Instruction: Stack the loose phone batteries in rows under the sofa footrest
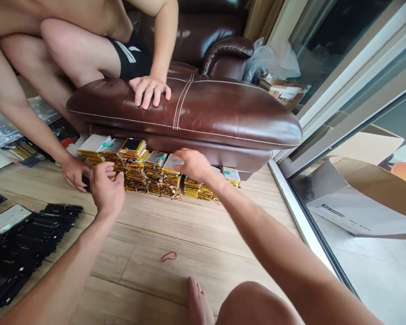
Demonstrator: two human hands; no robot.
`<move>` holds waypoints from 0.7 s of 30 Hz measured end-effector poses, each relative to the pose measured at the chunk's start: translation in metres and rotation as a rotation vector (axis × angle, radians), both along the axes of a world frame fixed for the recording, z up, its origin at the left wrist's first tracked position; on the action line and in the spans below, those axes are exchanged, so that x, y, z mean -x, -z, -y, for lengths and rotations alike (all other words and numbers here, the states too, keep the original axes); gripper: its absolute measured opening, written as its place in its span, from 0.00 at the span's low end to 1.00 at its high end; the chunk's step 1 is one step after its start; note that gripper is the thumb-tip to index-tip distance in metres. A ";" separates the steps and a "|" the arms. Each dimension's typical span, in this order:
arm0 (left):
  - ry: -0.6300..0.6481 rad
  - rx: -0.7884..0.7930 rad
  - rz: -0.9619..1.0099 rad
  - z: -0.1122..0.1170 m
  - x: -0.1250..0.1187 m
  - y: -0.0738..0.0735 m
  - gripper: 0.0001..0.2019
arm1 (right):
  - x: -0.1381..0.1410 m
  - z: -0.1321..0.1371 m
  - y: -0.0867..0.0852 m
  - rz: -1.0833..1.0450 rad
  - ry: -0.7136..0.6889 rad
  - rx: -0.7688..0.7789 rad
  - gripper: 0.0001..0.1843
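Observation:
Several stacks of flat gold-edged packs (135, 169) stand in a row on the wooden floor against the base of a brown leather sofa (189, 113). My right hand (192, 164) reaches over the stacks and pinches a flat silver-white pack at the top of one. My left hand (105, 187) is curled closed at the left end of the row, beside the stacks; what it holds is hidden. Another person's hand (73, 174) grips a small dark object on the floor right next to my left hand.
The other person sits on the sofa, one hand (149, 89) resting flat on the cushion. Black flat parts (20, 246) lie heaped at left. A red rubber band (168, 257) lies on the floor. A sliding glass door track (301, 216) and cardboard boxes (358, 198) are at right.

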State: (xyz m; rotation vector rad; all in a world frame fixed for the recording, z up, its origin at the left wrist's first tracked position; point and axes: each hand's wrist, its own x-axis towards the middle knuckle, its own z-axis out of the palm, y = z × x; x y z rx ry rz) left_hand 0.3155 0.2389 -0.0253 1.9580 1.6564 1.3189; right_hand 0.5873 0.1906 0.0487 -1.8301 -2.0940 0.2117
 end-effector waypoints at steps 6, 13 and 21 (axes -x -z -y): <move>0.048 0.106 0.132 0.079 0.024 0.014 0.14 | -0.071 0.043 0.035 0.238 0.112 0.131 0.32; 0.076 0.261 0.115 0.141 0.038 0.024 0.12 | -0.054 0.045 0.044 0.244 0.214 0.104 0.31; 0.086 0.357 0.174 0.178 0.059 0.035 0.13 | -0.072 0.060 0.035 -0.102 0.210 0.068 0.21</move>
